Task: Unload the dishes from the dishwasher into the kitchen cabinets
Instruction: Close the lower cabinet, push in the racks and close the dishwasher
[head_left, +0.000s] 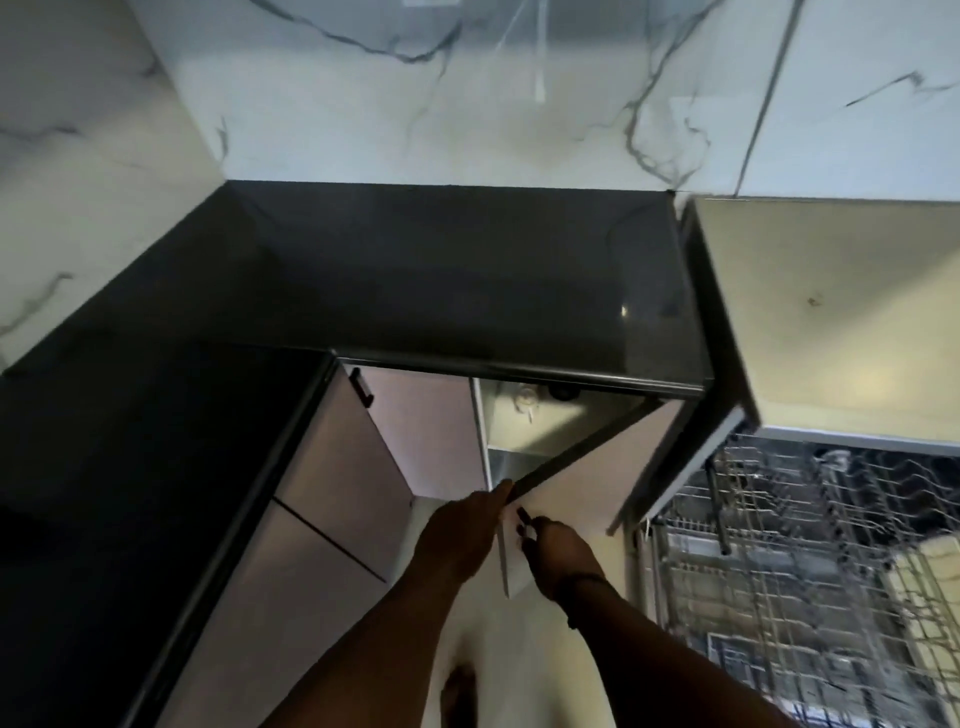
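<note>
Looking down into a kitchen corner, the head camera shows a dark, glossy countertop (467, 280) that runs in an L shape, with white marble-pattern wall tiles (415, 104) behind it. Under the countertop there are pale pinkish cabinet fronts (332, 483), one with a small black handle (361, 387). At the right a pale appliance top (831, 312) stands beside the countertop, and below it the dishwasher rack (810, 561) is pulled out; its wire grid fills the lower right corner. What lies in the rack is too blurred to name.

The cabinet door (587, 478) under the countertop stands open. It swings out toward the person, its dark top edge runs diagonally from the upper right down to the hands, and its long axis goes downward. Behind it a shelf (540, 426) is visible with small objects at the back, too dim to tell.

The left hand (467, 535) reaches to the free corner of the door, its fingers stretched forward and touching the top edge. The right hand (558, 551) is on the outer face of the door, with fingers curled around a black handle (524, 522) there. A dark band (582, 579) sits on the right wrist. Pale floor (498, 649) shows between the forearms.
</note>
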